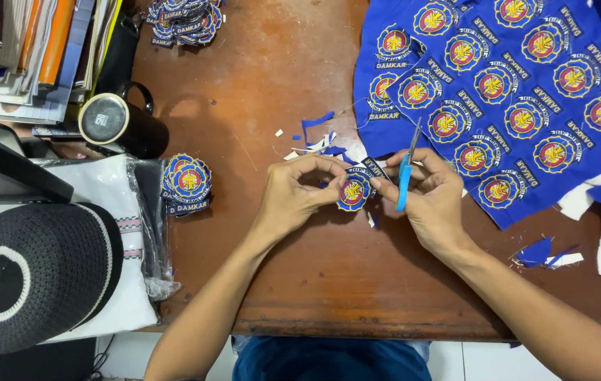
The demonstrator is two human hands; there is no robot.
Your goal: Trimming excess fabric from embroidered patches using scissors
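At the near edge of the worn brown wooden table (279, 282), two bare forearms reach in from below. The left hand (293, 197) pinches a round embroidered patch (352, 192) between thumb and curled fingertips, holding it just above the tabletop near the middle. The right hand (431, 201) meets it from the other side, its fingers closed around small scissors (405, 176) with bright blue plastic handles and thin steel blades pointing up and away; thumb and forefinger also touch the patch's edge. The patch is blue-rimmed with a red and yellow stitched centre. To the near left lies a round black knitted cap (29, 275) with a white ring, resting on folded white cloth in clear plastic wrap (131, 233). Just beyond that sits a small stack of finished patches (186, 185). Past the hands, blue and white scraps (318, 137) litter the wood. To the right spreads a large blue fabric sheet (519, 92) covered in rows of uncut emblems. Farther left stands a black mug (120, 123), then a pile of papers (32, 49), and another heap of patches (184, 21) at the far edge.
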